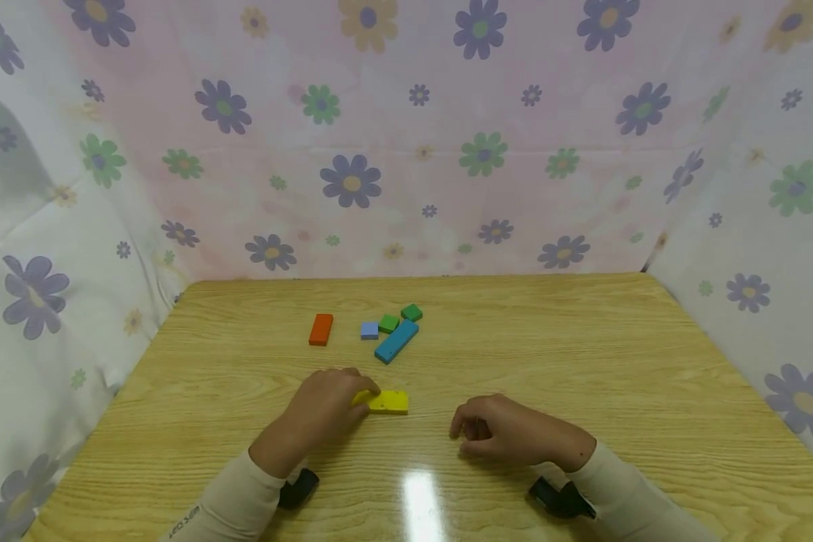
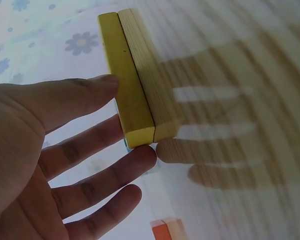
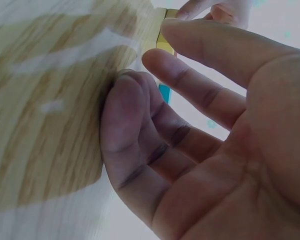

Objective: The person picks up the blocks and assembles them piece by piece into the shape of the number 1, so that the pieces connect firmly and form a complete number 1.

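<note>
A flat yellow block (image 1: 393, 403) lies lengthwise on the table in front of my left hand (image 1: 328, 403). That hand pinches the block's left part; in the left wrist view its thumb (image 2: 90, 95) presses one long side and the index finger reaches behind. The lower fingers are spread loosely. To the right of the block, my right hand (image 1: 504, 429) rests low at the table with nothing in it. Its fingers (image 3: 122, 115) are loosely curled in the right wrist view, with fingertips right at the wood.
Beyond the yellow block lie a red block (image 1: 321, 330), a small light-blue square (image 1: 369, 330), two small green squares (image 1: 389, 324) and a long blue block (image 1: 397, 342) set slantwise. The glossy wooden table (image 1: 583, 346) meets a flowered cloth (image 1: 413, 211) at its back edge.
</note>
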Available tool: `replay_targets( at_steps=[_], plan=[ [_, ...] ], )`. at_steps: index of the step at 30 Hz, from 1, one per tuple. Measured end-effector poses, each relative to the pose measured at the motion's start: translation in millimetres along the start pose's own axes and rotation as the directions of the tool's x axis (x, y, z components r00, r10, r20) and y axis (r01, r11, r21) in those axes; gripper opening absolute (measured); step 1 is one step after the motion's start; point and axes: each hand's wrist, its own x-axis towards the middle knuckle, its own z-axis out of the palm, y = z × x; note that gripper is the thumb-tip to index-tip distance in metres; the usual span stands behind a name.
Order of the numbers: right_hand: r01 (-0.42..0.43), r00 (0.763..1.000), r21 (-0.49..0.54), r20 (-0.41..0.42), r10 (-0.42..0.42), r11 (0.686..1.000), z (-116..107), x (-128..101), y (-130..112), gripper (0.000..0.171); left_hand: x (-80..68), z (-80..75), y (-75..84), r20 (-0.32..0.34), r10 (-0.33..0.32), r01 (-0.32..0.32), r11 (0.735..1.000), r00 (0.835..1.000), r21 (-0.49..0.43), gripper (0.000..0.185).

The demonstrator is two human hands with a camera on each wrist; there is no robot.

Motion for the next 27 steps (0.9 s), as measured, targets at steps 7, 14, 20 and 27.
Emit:
replay_targets(
  at_steps=[7,14,20,27],
  plan=[
    [-0.007,1.0,-0.005,-0.004,0.007,1.0,0,1,-2,0.009,-2.9,-0.8,4.6,-0.003,0.036,-0.036,0.999,0.999,0.009,0.021],
    [-0.021,1.0,0.003,0.019,0.021,1.0,0,0,-5,0.01,-5.0,0.1,9.6,0.001,0.056,-0.056,0.998,0.998,0.02,0.023],
    [-0.026,0.999,0.011,0.027,0.025,1.0,0,0,-5,0.012,-5.7,1.4,10.6,-0.012,0.096,-0.095,0.994,0.995,0.059,0.024],
    [-0.03,0.999,0.016,0.022,0.029,0.999,0,0,-5,0.014,-5.7,3.0,12.5,0.0,0.093,-0.093,0.995,0.996,0.045,0.025]
  ],
)
